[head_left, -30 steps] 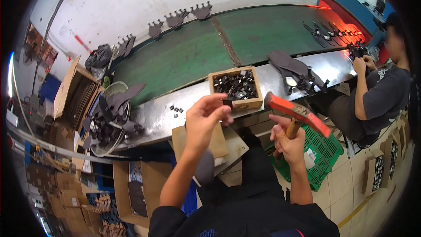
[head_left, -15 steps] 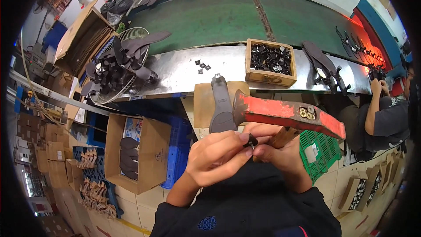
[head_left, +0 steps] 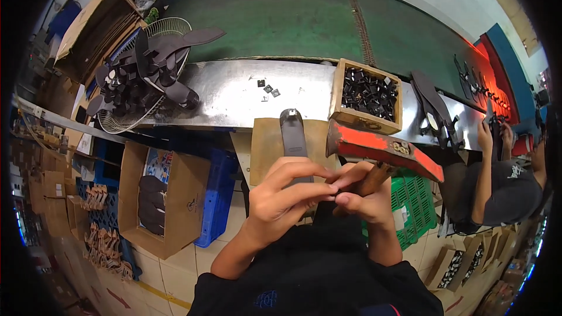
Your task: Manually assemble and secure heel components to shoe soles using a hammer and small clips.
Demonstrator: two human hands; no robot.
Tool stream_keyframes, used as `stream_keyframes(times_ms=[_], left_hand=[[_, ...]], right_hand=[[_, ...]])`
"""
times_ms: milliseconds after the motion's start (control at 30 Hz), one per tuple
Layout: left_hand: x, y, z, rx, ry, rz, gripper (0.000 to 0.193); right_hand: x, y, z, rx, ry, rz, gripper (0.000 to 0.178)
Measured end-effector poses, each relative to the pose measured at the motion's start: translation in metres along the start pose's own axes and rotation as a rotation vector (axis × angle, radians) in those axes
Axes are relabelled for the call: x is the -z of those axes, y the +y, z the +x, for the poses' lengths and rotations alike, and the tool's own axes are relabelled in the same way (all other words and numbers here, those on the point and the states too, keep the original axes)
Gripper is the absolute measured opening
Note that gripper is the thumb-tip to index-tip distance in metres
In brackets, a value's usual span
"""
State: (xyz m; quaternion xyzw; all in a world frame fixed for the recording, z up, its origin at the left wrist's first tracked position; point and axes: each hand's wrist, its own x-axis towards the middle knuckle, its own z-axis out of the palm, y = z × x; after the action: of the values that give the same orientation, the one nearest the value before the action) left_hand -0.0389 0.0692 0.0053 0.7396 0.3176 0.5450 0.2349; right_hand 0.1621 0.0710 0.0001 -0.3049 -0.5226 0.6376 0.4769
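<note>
My right hand (head_left: 366,199) is closed around the wooden handle (head_left: 373,180) of a hammer, whose worn red head (head_left: 380,146) points out to the right. Its fingertips meet those of my left hand (head_left: 287,190), which is pinched on a small black heel tip, now almost wholly hidden between the fingers. Just beyond my left hand, a dark grey shoe sole (head_left: 294,137) lies heel-end away on a brown pad (head_left: 266,140). Several loose black heel tips (head_left: 268,89) are scattered on the metal bench behind it.
A wooden box (head_left: 367,120) full of heel tips stands right of the pad. Left is a wire basket (head_left: 175,23) of soles; more soles (head_left: 430,96) lie at right. Behind runs a green conveyor (head_left: 269,23). A co-worker (head_left: 506,190) sits at right. Cartons and crates stand below.
My view has shifted slightly. The heel tip with its metal pin, visible between my fingers before, is now covered by them. The hammer remains in my right hand.
</note>
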Motion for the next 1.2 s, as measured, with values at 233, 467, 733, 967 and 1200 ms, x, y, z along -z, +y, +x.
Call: stream_keyframes(times_ms=[233, 467, 733, 967, 1200], left_hand=[[-0.005, -0.046, 0.015, 0.208, -0.028, -0.089, 0.024], [0.001, -0.059, 0.024, 0.126, -0.026, 0.133, 0.022], [-0.003, -0.133, 0.012, 0.354, -0.042, 0.351, 0.037], [-0.008, -0.123, -0.014, 0.515, 0.096, 0.202, 0.027], [-0.006, -0.114, -0.027, 0.539, 0.117, 0.236, 0.026]], right_hand=[[0.020, 0.033, 0.038, -0.118, 0.066, 0.203, 0.011], [0.031, 0.041, 0.055, -0.218, 0.075, 0.095, 0.016], [0.037, 0.046, 0.099, -0.178, 0.126, -0.366, 0.027], [0.031, 0.072, 0.108, 0.020, -0.014, -0.380, 0.019], [0.029, 0.056, 0.099, 0.028, -0.149, -0.677, 0.020]])
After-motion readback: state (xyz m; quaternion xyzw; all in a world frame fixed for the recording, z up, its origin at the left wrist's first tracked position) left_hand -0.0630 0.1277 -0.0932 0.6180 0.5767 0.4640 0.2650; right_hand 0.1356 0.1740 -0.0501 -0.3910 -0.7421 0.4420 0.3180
